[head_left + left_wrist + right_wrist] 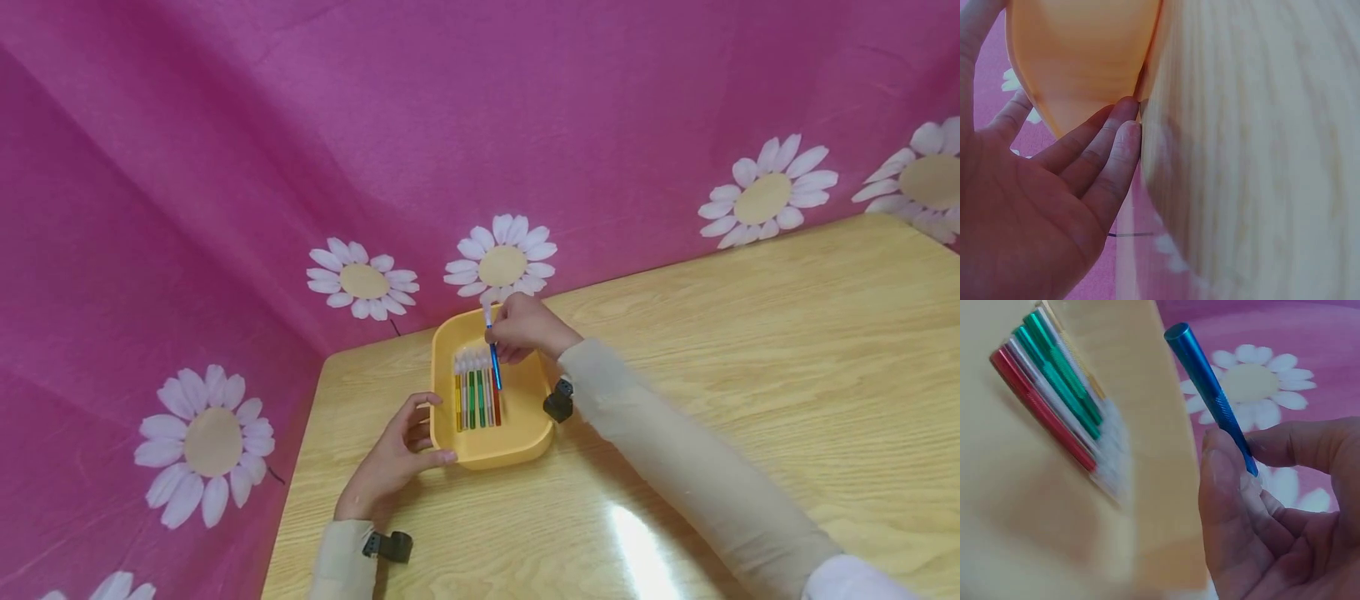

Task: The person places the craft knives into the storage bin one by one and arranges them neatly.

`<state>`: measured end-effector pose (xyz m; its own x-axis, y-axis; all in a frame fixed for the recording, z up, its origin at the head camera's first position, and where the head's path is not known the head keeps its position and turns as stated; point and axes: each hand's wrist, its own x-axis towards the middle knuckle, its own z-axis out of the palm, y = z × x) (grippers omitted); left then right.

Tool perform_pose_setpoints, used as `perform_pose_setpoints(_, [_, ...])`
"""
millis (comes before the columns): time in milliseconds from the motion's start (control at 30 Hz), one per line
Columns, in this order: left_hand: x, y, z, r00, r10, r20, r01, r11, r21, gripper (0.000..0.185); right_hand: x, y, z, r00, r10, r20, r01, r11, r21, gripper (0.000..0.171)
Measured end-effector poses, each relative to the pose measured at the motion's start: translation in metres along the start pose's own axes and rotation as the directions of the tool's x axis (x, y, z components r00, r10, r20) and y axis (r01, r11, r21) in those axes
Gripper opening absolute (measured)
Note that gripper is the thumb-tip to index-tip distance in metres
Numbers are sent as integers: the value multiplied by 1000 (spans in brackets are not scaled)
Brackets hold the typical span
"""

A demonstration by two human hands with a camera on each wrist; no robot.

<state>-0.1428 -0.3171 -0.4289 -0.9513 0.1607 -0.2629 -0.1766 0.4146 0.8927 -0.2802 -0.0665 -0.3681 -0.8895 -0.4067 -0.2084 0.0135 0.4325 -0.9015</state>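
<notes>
**Blue stick going into the yellow tray with the rest**

Blue stick (pixel 1210 387) is what you're pinching right now, between thumb and fingertips of your right hand (pixel 525 329), up near its white tufted end. It's hanging above the far part of the yellow tray (pixel 525 433), tilted, with the metal end pointing down toward the row of sticks (pixel 477 392) already lying side by side in there: red, green, yellow, silver, white tips all facing the far wall.

Your left hand (pixel 397 458) is resting against the near left corner of the tray, fingers relaxed and straight-ish, touching the wall rather than gripping it, just steadying it on the wooden table (pixel 750 375).

So I'd say you're mid-placement. Next move looks like lowering the blue one flat just beside the red stick, tip facing the same way as the others, then letting go without nudging the row. Watch the tilt, it might roll onto its neighbours.
</notes>
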Motion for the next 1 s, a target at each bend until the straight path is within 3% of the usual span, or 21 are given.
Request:
perform_pose_setpoints(233, [-1,0,1,1000,9,-1,-9,1000,0,71,10,-4,20,998,55,-33,-58,993,-104,28])
perform_pose_setpoints(467, [-1,2,0,1000,-4,-14,4,1000,-1,71,19,-7,27,994,80,-77,-95,972,-216,19])
perform_pose_setpoints(700, [-3,3,-1,1000,-2,-14,1,1000,-21,71,29,-7,36,991,72,-112,-119,857,-501,30])
perform_pose_setpoints(800, [-4,3,-1,1000,-9,-22,8,1000,-28,71,30,-6,40,989,69,-128,-131,809,-573,30])
perform_pose_setpoints(1000, [-2,2,0,1000,8,-7,-8,1000,-4,69,28,-7,43,980,165,-113,-200,781,-591,12])
